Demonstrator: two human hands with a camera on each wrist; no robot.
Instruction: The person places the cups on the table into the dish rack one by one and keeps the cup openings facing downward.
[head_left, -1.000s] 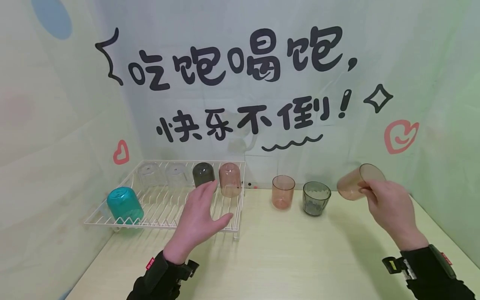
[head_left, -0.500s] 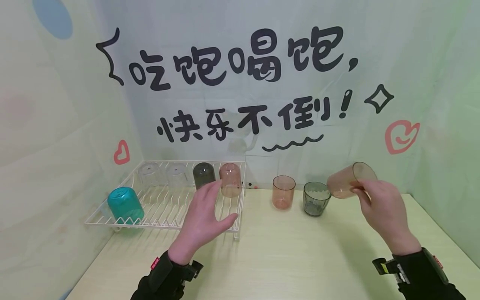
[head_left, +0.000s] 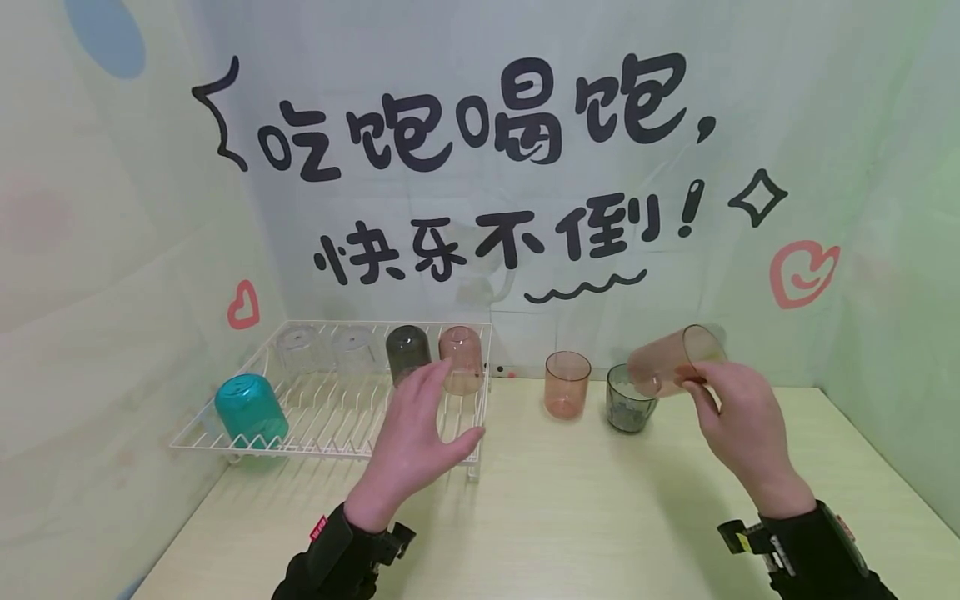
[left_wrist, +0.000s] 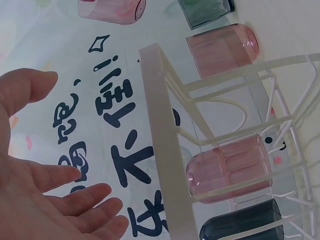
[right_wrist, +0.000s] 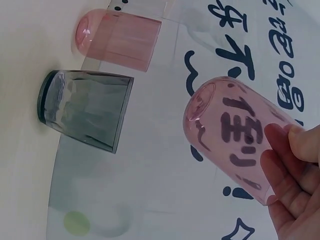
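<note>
My right hand (head_left: pixel 742 442) pinches a clear pink cup (head_left: pixel 660 362) near its rim, between thumb and fingers. The cup is tilted, its mouth toward the upper right and its base over the grey-green cup (head_left: pixel 628 412). In the right wrist view, the held cup (right_wrist: pixel 220 130) is apart from the standing cups. A pink-orange cup (head_left: pixel 567 385) stands upright left of the grey-green one. My left hand (head_left: pixel 412 454) hovers before the white wire rack (head_left: pixel 322 455), thumb spread and nothing held. In the left wrist view its fingers (left_wrist: pixel 90 200) are relaxed.
The rack holds upside-down cups: a teal one (head_left: pixel 251 408) at front left, two clear ones (head_left: pixel 300 350), a dark grey one (head_left: pixel 407 346) and a pink one (head_left: pixel 461 354) along the back. A lettered cloth (head_left: pixel 480 192) hangs behind the pale table (head_left: pixel 570 517).
My right hand has carried the pink cup leftward, from right of the grey-green cup to above it. My left hand has drifted slightly right, still without holding anything.
</note>
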